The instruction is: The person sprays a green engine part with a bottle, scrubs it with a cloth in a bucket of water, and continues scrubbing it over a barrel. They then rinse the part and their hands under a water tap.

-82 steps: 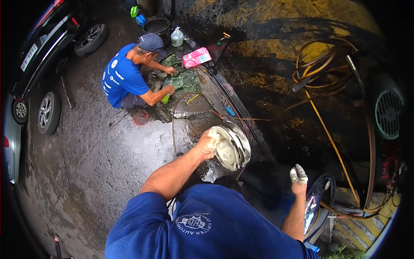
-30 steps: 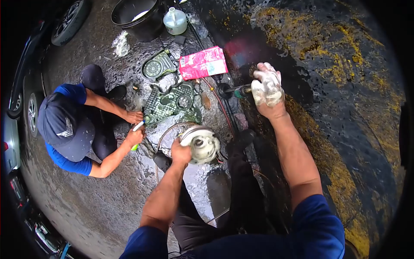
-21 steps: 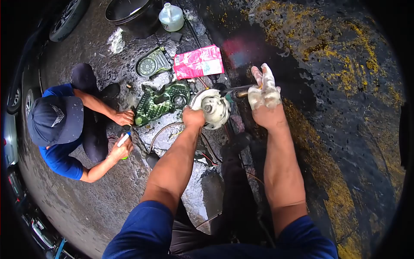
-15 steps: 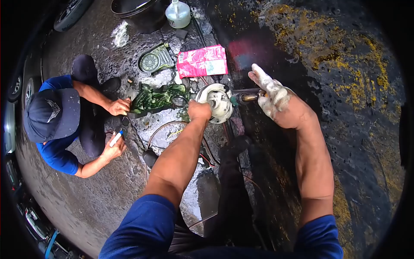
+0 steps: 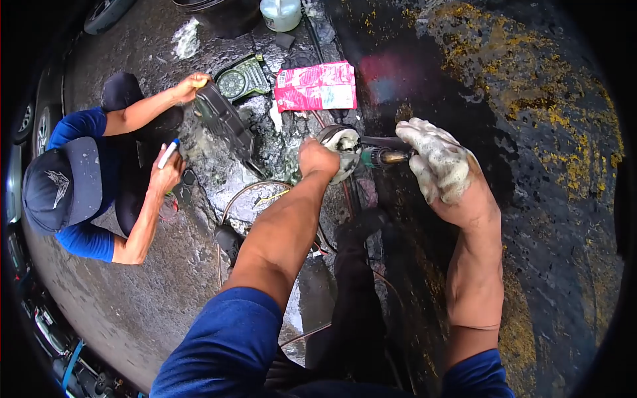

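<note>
My left hand is closed on the rim of a round metal housing. White foam coats its hollow inside. A green and brass fitting projects from the housing's right side. My right hand is covered in suds. Its fingers stretch left beside the fitting's outer end, with the thumb apart below them; nothing shows in its grip. Part of the housing is hidden behind my left fist.
At left, a crouching person holds a dark, pan-shaped part and a white blue-tipped stick. A pink packet, ribbed green cover, jug and black tub stand beyond. A hose curves across the wet ground.
The housing has tilted under my left hand. My right hand has turned, its fingers drawn together. The other person has lifted a dark part and shifted the blue-tipped stick.
</note>
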`<act>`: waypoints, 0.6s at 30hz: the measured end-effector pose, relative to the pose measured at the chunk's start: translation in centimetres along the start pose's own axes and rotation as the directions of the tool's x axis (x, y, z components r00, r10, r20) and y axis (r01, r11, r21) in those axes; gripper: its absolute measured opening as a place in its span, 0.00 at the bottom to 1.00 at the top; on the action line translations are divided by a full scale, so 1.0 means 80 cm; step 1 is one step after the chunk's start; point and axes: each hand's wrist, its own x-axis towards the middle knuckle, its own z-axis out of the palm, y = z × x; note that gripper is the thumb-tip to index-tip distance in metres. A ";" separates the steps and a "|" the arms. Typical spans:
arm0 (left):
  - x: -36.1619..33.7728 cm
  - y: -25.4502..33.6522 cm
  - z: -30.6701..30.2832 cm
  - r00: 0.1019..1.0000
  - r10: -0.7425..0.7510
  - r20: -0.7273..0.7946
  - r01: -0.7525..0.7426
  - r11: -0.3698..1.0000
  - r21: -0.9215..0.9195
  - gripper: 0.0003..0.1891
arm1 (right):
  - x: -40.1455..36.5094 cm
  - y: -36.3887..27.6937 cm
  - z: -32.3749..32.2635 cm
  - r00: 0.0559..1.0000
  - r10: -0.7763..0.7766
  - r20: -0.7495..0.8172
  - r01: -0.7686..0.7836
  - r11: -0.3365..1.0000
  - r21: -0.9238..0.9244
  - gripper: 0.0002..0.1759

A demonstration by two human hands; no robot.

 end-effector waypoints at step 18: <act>-0.008 -0.104 -0.008 0.999 0.025 0.042 -0.034 0.971 0.235 0.26 | 0.069 0.072 0.327 0.315 0.777 0.545 0.299 -0.626 0.720 0.05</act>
